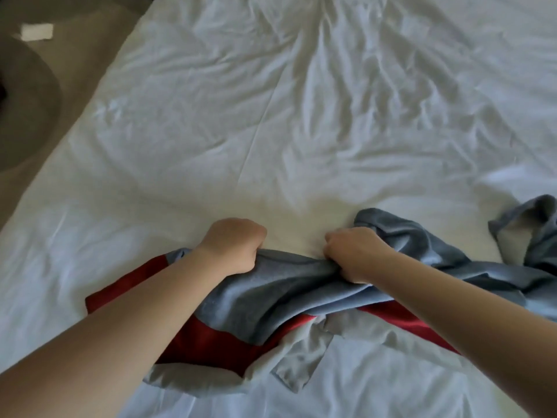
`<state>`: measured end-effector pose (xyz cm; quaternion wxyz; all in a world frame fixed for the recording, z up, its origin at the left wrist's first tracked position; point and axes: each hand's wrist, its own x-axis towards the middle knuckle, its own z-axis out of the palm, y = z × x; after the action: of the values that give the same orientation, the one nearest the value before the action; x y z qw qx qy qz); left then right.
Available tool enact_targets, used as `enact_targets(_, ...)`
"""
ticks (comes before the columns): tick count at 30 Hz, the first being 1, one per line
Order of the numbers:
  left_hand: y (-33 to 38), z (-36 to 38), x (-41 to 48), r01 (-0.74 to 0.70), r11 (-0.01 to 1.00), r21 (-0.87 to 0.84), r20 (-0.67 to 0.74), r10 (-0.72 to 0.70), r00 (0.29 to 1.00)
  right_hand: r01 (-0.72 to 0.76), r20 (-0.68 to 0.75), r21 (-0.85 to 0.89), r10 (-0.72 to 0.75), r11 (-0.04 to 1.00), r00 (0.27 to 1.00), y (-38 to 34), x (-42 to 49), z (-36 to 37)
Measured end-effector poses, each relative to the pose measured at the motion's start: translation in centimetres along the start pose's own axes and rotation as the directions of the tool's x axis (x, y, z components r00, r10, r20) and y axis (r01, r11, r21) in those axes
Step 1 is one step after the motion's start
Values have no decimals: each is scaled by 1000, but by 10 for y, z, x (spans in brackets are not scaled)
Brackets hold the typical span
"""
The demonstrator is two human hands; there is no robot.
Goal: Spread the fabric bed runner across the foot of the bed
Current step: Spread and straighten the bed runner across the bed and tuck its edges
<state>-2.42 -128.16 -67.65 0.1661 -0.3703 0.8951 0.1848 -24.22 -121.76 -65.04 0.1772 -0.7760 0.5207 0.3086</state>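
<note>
Both hands, left (pixel 233 245) and right (pixel 352 254), grip the bunched runner (pixel 271 285), lying left-to-right.

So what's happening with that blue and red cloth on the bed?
A person is handling a grey-blue and red fabric bed runner on the wrinkled white bed sheet. The left hand and the right hand each have a grip on its bunched far edge, close together. The runner is crumpled, its right end in a heap, so it is not flat yet.
</note>
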Motion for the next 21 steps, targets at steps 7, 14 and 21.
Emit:
enact_targets(7,-70,-46,-6,205,979,14,-304,-191,933,-107,-442,2,97,994,892,14,40,-73)
enact_targets(14,-170,-83,-38,353,935,42,-500,-286,817,-109,-616,188,203,976,761,-56,97,-122)
enact_targets(21,-201,-59,-52,184,976,112,-138,-169,976,129,-207,248,-77,960,975,-117,127,-113)
